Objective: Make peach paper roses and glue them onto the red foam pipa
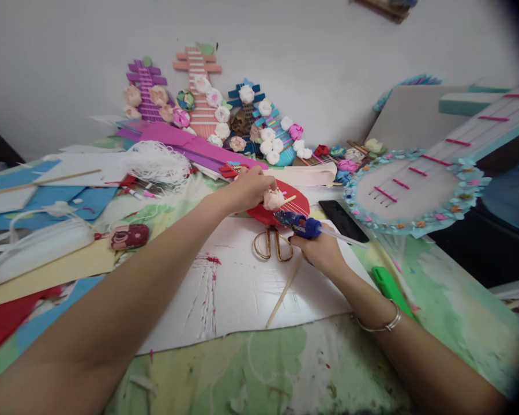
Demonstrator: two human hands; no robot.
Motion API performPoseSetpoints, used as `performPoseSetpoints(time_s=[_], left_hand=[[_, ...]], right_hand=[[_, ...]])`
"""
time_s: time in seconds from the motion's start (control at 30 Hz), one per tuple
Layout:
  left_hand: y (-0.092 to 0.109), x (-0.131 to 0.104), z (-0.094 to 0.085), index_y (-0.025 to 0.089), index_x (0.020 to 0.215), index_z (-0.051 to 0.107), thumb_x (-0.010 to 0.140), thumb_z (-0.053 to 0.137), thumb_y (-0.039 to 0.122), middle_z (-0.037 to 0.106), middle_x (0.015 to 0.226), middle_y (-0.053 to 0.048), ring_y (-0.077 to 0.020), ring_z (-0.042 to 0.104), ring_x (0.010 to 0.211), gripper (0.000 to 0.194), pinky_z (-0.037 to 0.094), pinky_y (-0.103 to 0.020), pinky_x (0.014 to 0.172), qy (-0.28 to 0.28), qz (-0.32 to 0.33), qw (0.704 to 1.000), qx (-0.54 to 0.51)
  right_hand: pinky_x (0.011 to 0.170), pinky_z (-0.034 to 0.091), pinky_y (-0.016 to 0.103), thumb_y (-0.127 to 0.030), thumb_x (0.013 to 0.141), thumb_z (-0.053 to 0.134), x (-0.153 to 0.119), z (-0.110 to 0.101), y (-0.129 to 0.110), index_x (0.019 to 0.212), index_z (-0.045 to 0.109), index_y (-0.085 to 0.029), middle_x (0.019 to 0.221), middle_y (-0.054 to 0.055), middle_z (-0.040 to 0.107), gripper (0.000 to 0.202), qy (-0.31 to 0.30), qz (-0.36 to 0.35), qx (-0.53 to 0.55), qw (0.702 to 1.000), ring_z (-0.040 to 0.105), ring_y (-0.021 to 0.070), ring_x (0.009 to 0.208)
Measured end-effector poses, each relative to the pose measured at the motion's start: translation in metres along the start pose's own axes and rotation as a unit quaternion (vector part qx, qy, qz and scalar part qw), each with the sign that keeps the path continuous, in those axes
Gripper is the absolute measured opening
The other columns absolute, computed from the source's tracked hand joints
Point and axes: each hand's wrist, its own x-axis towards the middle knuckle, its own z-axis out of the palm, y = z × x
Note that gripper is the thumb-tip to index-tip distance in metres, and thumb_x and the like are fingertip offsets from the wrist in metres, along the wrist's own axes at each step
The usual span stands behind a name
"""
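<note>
My left hand [251, 189] is closed, its fingertips on a pale pink paper flower [273, 199] over a red lute-shaped model [300, 199] with white strings. A short cream stick [290, 199] shows beside the flower. My right hand [322, 251] grips a blue hot glue gun [305, 226], its nozzle pointing left at the red model, just below the flower. A clear glue stick [343, 237] juts from the gun's rear. Directly below the model, gold-handled scissors [270, 246] lie on a white board [242, 291], their blades partly hidden.
Several decorated lute models [198, 104] lean against the wall. A large pale-blue lute [409, 193] stands at right, near a black phone [343, 221] and a green marker-like object [390, 288]. White yarn [158, 167], a power strip [38, 251] and coloured sheets [82, 202] cover the left.
</note>
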Motion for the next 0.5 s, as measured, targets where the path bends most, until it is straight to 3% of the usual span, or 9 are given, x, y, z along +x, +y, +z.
performPoseSetpoints(time_s=[0.17, 0.5], left_hand=[[0.0016, -0.0011, -0.0031, 0.017, 0.09, 0.07, 0.073, 0.048, 0.004, 0.058, 0.085, -0.01, -0.0258, 0.046, 0.097, 0.031, 0.027, -0.041, 0.085, -0.033, 0.009, 0.999, 0.01], [0.0005, -0.0022, -0.0028, 0.019, 0.089, 0.072, 0.069, 0.049, 0.002, 0.064, 0.077, -0.009, -0.0266, 0.044, 0.095, 0.035, 0.026, -0.041, 0.083, -0.052, 0.045, 0.997, 0.03]], right_hand=[[0.046, 0.033, 0.025, -0.025, 0.061, 0.058, -0.0002, -0.0007, -0.0003, 0.053, 0.049, -0.019, 0.043, -0.002, 0.048, 0.014, -0.002, 0.001, -0.002, 1.0, 0.047, 0.0137, 0.046], [0.045, 0.032, 0.024, -0.024, 0.06, 0.057, -0.0001, -0.0016, -0.0002, 0.053, 0.048, -0.019, 0.043, -0.002, 0.048, 0.013, 0.003, -0.001, -0.005, 1.0, 0.047, 0.0131, 0.045]])
